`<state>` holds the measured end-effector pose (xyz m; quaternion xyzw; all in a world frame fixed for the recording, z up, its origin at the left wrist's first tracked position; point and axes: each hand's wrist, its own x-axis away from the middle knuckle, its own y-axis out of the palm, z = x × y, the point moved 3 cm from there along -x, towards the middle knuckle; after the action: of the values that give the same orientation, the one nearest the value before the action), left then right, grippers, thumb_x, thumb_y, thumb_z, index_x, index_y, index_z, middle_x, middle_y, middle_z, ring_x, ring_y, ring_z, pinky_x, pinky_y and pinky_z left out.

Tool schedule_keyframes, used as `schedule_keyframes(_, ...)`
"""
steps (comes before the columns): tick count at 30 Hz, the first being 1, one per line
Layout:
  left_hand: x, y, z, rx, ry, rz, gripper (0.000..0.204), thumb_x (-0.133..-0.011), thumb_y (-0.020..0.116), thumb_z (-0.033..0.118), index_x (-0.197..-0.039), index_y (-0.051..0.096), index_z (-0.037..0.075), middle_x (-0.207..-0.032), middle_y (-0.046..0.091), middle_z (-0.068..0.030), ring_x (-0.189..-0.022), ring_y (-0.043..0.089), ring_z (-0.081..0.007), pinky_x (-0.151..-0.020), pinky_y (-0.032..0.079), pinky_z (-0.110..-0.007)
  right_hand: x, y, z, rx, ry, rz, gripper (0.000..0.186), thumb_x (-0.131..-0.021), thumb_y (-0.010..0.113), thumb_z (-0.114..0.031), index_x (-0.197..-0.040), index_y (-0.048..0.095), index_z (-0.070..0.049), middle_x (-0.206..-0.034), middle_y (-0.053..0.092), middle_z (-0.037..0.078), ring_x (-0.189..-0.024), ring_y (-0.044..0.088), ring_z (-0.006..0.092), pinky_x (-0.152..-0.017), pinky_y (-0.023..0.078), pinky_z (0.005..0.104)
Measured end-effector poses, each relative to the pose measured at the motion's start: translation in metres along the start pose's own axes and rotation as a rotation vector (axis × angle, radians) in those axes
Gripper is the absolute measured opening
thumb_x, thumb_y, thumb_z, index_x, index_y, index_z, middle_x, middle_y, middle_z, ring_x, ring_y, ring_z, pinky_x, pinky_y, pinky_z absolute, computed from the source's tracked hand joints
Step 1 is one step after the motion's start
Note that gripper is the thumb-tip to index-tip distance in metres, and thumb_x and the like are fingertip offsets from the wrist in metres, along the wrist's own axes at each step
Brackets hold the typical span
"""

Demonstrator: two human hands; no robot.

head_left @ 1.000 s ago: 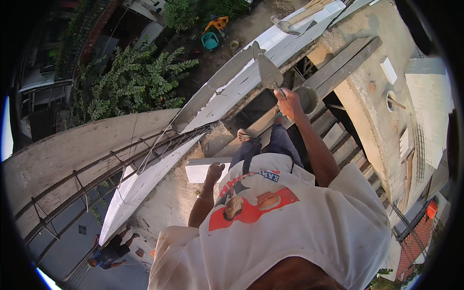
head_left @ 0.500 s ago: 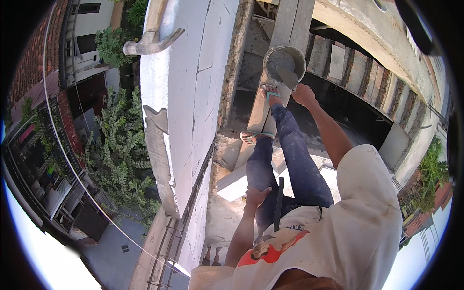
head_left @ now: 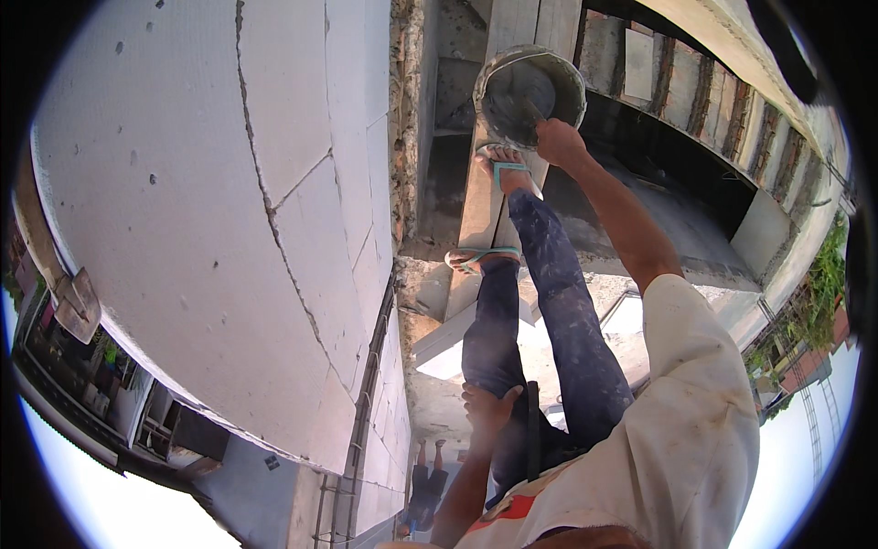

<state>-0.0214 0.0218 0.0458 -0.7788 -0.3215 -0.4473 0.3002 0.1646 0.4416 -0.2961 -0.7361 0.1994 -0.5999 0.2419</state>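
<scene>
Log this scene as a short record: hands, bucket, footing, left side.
Right hand: grips a trowel, its blade inside the bucket
Bucket: on wooden planks, grey mix inside
Left hand: resting on the left leg
Footing: both feet in sandals, on the planks
Left side: white block wall, wooden-handled tool at its outer edge

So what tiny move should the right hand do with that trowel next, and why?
Probably a gentle scoop of the wet-looking grey mix: the bare right hand already holds the dull grey trowel down inside the round, grey-smeared bucket, while the bare left hand just rests on the dark blue, dusty trousers.
</scene>
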Motion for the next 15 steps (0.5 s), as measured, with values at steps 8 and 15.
schedule_keyframes(8, -0.007, 0.002, -0.01, -0.017, 0.046, 0.084, 0.133, -0.069, 0.089, 0.065, -0.153, 0.021, -0.013, -0.145, 0.046, -0.032, -0.135, 0.051, -0.0489, -0.112, 0.044, -0.055, 0.07, -0.039, 0.067, -0.306, -0.077, -0.054, 0.046, -0.084, 0.073, -0.036, -0.119, 0.073, -0.007, -0.109, 0.075, 0.023, -0.107, 0.071, 0.0404, -0.092, 0.057, 0.0494)
schedule_keyframes(15, -0.004, -0.012, -0.032, 0.102, 0.239, 0.061, 0.128, -0.075, 0.085, 0.064, -0.156, 0.021, -0.013, -0.144, 0.048, -0.0324, -0.133, 0.053, -0.0484, -0.109, 0.045, -0.056, 0.199, -0.104, -0.013, -0.56, -0.414, 0.121, 0.036, -0.087, 0.078, -0.026, -0.114, 0.073, -0.003, -0.098, 0.074, 0.024, -0.096, 0.074, 0.0384, -0.084, 0.056, 0.0415)
